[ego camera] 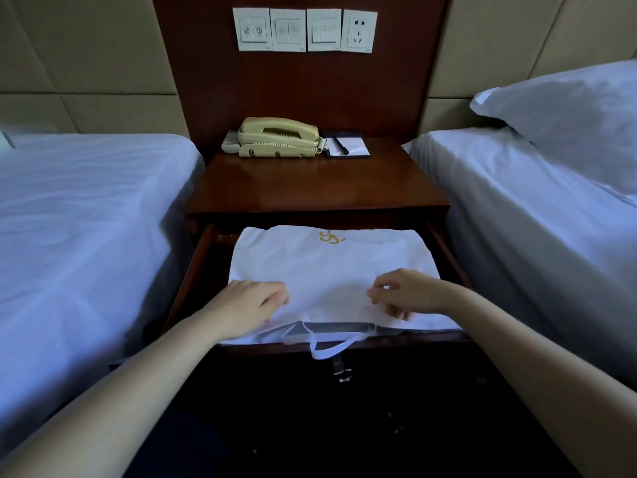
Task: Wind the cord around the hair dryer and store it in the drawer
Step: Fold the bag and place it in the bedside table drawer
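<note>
drawer (202, 267) open: white drawstring bag (331, 267) inside, mouth toward front edge (contents hidden) | left hand (250, 310), right hand (408, 294) curled on it, grip unclear

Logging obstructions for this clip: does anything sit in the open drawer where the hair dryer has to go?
Yes: a white bag covers nearly the whole drawer; left hand and right hand touch its near edge. No hair dryer is visible.

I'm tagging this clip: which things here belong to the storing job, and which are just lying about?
In the job: open drawer, white bag lying in it, left hand and right hand on the bag. Hair dryer not visible.
Lying about: telephone, notepad, pen, pillow, wall socket.
</note>
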### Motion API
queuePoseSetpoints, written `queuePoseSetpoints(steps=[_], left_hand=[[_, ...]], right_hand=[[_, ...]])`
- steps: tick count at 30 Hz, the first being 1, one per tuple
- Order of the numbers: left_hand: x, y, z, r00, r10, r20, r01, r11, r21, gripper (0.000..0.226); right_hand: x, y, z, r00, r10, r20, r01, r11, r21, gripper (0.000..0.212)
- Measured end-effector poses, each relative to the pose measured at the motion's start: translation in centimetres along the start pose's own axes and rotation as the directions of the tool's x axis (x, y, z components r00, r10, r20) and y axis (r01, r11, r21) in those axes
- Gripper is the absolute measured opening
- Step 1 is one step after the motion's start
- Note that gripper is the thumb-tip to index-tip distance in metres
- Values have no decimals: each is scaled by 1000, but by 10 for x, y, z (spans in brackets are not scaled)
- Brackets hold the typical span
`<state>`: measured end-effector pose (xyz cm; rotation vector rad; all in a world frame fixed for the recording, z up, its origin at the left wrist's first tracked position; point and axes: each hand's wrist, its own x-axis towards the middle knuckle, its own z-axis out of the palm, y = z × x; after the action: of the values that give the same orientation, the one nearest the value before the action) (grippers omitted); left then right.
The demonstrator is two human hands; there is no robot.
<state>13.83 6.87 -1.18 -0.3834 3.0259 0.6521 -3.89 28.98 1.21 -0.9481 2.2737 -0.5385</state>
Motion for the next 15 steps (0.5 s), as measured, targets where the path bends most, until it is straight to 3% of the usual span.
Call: queuePoseSetpoints(steps=[2,4,7,10,13,15], left_hand=[[4,1,-2,973,-114,199,171,939,-298,32],[8,1,-2,930,-180,320,297,882,-365,35],[18,2,-4,895,-208,395,340,891,-301,43],[26,2,-4,894,-159,418,270,937,-221,41],[29,1,0,925,-141,352,178,981,-76,39],[30,-1,3,935,-177,306,187,982,-3,42]], right_hand=[[-2,-6,-4,988,39,151,-51,996,72,31],[-1,-11,-6,965,53,258,-76,994,82,33],[4,-9,-4,951,67,301,-100,991,95,30],[13,-8,-3,952,104,287,-132,988,79,36],[19,-12,-8,964,140,228,-149,989,21,42],[23,-14,-8,976,94,196,-79,994,-80,46]])
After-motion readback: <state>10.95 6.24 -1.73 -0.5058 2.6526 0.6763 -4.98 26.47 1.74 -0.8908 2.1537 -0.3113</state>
